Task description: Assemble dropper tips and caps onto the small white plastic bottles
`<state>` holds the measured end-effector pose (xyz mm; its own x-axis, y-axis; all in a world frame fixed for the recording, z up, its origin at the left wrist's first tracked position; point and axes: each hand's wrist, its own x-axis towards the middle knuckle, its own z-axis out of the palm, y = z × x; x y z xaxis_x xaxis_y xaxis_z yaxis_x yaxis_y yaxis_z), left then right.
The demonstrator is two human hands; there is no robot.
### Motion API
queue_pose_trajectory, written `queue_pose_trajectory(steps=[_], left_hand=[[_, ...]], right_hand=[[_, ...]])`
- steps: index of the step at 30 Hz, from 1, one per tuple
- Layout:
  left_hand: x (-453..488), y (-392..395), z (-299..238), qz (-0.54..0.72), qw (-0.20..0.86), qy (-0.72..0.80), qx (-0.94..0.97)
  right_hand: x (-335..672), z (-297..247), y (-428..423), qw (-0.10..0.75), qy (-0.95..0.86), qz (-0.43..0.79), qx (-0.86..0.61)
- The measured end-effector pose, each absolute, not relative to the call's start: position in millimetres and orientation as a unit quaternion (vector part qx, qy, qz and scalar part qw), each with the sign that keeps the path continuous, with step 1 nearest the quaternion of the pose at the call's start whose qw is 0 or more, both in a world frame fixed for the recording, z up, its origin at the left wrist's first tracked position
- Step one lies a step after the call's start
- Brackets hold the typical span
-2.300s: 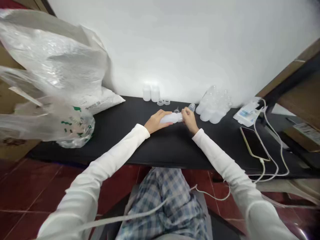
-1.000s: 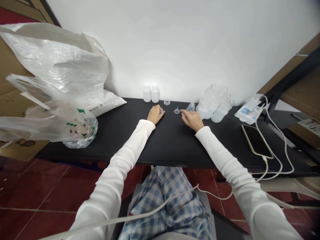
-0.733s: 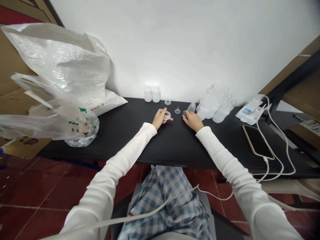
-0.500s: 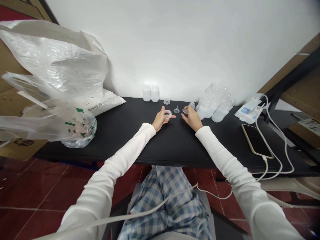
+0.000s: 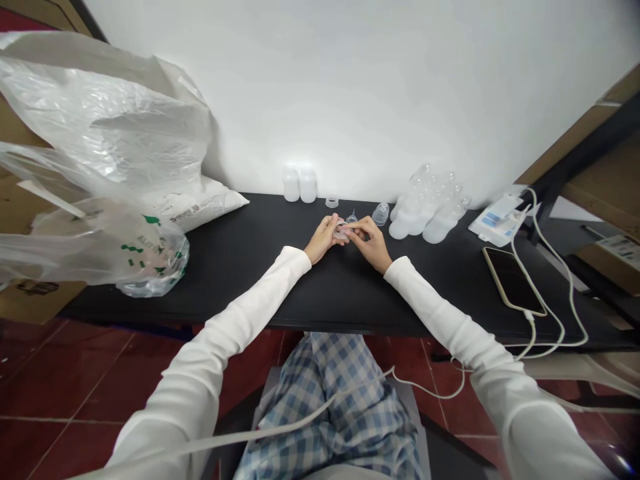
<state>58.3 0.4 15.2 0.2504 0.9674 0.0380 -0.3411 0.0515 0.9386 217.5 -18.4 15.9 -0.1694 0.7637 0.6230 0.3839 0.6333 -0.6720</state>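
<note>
My left hand (image 5: 321,240) and my right hand (image 5: 373,243) meet over the middle of the black table (image 5: 240,267). The left fingers pinch a pale plastic ring (image 5: 341,234). The right fingertips are closed on a small clear piece and press it against that ring. It is too small to name. Just behind the hands a clear silicone teat (image 5: 352,217) stands on the table. A clear domed cap (image 5: 380,213) lies to its right.
Two small white bottles (image 5: 299,185) and another ring (image 5: 331,202) stand by the wall. A heap of clear bottles (image 5: 425,210) lies at the right, then a white box (image 5: 495,219), a phone (image 5: 511,280) and cables (image 5: 560,313). Big plastic bags (image 5: 100,167) fill the left.
The bottle held by both hands is gone from them. My left hand picked up a ring and my right hand a small clear piece. The hands have come together at the table's middle.
</note>
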Motion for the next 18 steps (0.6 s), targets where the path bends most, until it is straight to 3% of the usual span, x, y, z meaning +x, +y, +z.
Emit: queue_pose_trajectory(steps=[8, 18], left_hand=[[61.8, 0.9, 5.9, 0.520, 0.614, 0.335, 0.490], [57.8, 3.9, -0.9, 0.525, 0.575, 0.311, 0.545]], right_hand=[[219.5, 0.4, -6.5, 0.533, -0.701, 0.153, -0.449], [220.8, 6.4, -8.9, 0.497, -0.724, 0.185, -0.441]])
